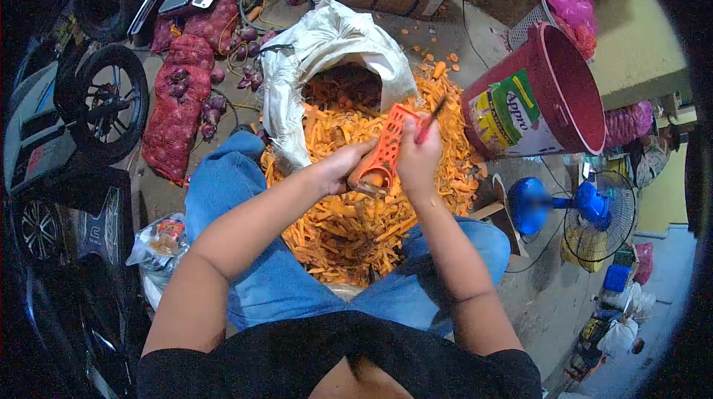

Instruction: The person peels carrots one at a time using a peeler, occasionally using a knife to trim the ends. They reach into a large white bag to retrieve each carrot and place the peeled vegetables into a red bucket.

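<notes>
While the left hand (pixel 343 166) clasps perforated orange plastic (pixel 389 143), the right hand (pixel 420 160) grips a red handle (pixel 425 131).

So, both arms reaching forward over lap, elbows bent out; left hand (pixel 343 169) curled, knuckles up; right hand (pixel 420 155) fisted, thumb up top, wrist pretty straight.

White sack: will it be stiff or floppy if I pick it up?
The white sack is probably floppy, since its rim looks crumpled and folded. Orange strips lie around its open mouth, so some might tumble about when it's lifted.
</notes>
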Demonstrator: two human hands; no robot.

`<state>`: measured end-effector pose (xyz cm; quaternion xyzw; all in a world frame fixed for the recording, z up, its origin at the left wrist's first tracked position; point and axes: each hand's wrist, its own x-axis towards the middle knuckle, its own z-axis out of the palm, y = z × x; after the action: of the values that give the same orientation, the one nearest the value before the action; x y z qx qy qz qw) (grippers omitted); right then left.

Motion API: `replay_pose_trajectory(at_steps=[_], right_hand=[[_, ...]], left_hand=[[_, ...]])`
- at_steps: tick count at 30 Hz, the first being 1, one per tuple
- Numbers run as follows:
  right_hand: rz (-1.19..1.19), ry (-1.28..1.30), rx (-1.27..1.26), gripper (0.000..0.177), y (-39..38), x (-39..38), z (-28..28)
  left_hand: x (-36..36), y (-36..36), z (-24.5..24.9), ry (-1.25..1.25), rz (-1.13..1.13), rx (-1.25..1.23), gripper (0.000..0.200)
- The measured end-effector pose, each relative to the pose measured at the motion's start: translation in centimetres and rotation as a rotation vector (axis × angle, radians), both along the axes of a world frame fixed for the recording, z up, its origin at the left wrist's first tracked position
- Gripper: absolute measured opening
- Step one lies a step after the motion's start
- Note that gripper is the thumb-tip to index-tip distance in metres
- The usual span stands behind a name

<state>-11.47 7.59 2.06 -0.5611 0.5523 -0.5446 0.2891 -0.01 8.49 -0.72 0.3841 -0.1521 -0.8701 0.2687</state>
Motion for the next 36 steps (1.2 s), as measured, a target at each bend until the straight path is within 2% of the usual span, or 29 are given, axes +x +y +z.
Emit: replay_pose_trajectory(at_steps=[1, 3, 4, 6, 7, 9, 12, 14, 15, 17, 18, 20, 21, 22, 23, 25, 27, 29, 30, 31, 33, 36], right_hand=[[0.0, 0.0, 0.003, 0.016, -0.2, -0.4, -0.3], [-0.114, 0.284, 0.013, 0.016, -1.7, -2.1, -1.3], [-0.224, 0.229, -0.043, 0.017, -2.9, -3.3, -1.5], [-0.447, 0.158, 0.062, 0.018, -5.1, -6.3, -2.0], [-0.455, 0.156, 0.061, 0.018, -5.1, -6.7, -2.2], [-0.384, -0.252, 0.062, 0.019, -5.2, -6.9, -1.9], [-0.041, -0.037, -0.055, 0.02, -2.3, -2.4, -1.7], [0.013, 0.128, 0.101, 0.02, 0.2, -0.1, -0.1], [0.01, 0.128, 0.102, 0.02, 0.0, -0.3, -0.3], [-0.069, 0.167, -0.073, 0.019, -1.2, -1.1, -1.3], [-0.15, 0.295, -0.094, 0.02, -2.5, -2.9, -1.9], [-0.49, 0.259, 0.026, 0.02, -5.6, -7.1, -3.0], [-0.546, 0.158, 0.099, 0.02, -6.3, -9.1, -3.1], [-0.603, 0.054, 0.172, 0.021, -6.4, -9.8, -2.7], [-0.608, 0.051, 0.17, 0.021, -6.3, -9.6, -2.7], [-0.353, -0.031, -0.003, 0.019, -5.0, -6.6, -1.1], [-0.055, -0.103, 0.047, 0.019, -2.3, -2.5, -0.8], [-0.005, 0.2, -0.121, 0.021, 0.4, 0.4, -0.1], [-0.007, 0.2, -0.12, 0.021, 0.0, 0.0, -0.6], [-0.075, 0.253, -0.103, 0.019, -1.1, -1.2, -1.4], [-0.288, 0.285, -0.057, 0.018, -3.5, -4.4, -1.3], [-0.631, 0.154, 0.093, 0.02, -6.3, -10.1, -2.0]], left_hand=[[0.0, 0.1, -0.2, 0.0, 0.0, 0.003, 0.036], [0.3, 0.3, -0.1, -0.011, -0.116, -0.087, 0.036], [0.4, 0.4, -0.3, -0.011, -0.113, -0.085, 0.036], [0.4, 0.5, -0.9, 0.042, -0.134, -0.056, 0.036], [0.4, 0.5, -1.0, 0.068, -0.152, -0.043, 0.037], [0.6, 0.1, -1.0, 0.057, -0.12, -0.016, 0.036], [0.1, -0.1, -0.1, 0.02, -0.042, 0.018, 0.036], [-0.1, 0.1, -1.4, -0.01, 0.018, -0.01, 0.038], [0.0, 0.0, -1.7, -0.01, 0.015, -0.009, 0.038], [0.3, -0.3, -2.0, -0.059, -0.137, -0.193, 0.039], [0.4, 0.1, 1.5, -0.154, -0.198, -0.181, 0.04], [0.6, 0.7, 1.2, -0.155, -0.257, -0.165, 0.037], [0.6, 1.0, 1.1, -0.157, -0.322, -0.149, 0.035], [0.5, 1.2, 1.6, -0.165, -0.293, -0.118, 0.037], [0.6, 0.8, 1.1, -0.167, -0.298, -0.121, 0.037], [0.7, -0.1, -0.8, -0.122, -0.137, -0.018, 0.037], [0.4, -0.2, -0.6, -0.098, -0.063, -0.008, 0.036], [0.0, -0.2, 0.4, -0.155, 0.058, -0.009, 0.037], [0.1, -0.2, -2.3, -0.136, -0.039, -0.156, 0.038], [0.2, 0.0, -1.8, -0.134, -0.04, -0.156, 0.038], [0.4, 0.5, -0.3, -0.178, -0.273, -0.197, 0.038], [0.2, 1.2, 1.0, -0.1, -0.269, -0.186, 0.037]])
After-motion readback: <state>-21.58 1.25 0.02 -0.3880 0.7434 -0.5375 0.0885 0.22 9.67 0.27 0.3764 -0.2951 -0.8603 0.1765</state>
